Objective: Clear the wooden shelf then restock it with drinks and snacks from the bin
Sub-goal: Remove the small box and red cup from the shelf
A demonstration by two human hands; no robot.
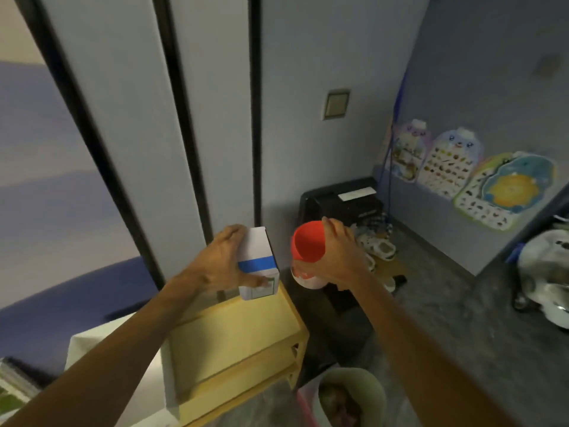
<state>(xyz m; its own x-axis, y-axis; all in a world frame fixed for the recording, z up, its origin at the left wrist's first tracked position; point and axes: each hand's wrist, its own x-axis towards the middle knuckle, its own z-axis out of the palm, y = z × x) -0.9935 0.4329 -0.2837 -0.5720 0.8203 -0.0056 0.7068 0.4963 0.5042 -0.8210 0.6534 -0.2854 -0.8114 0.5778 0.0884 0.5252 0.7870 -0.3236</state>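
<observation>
2 hands loaded: left hand (pixel 215 263) grips white blue-striped box (pixel 258 257) at far corner of wooden shelf (pixel 240 331) top; right hand (pixel 337 257) holds red-capped container (pixel 308 243) just past shelf's right edge. Reads as restocking, not certain. Next: seat box flat, bring container in upright beside it.

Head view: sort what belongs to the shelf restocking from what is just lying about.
Job: wooden shelf; white box with blue band, in the left hand; red-topped container, in the right hand; bin.
Lying about: white sandals; black case; wall posters; wall switch.
</observation>
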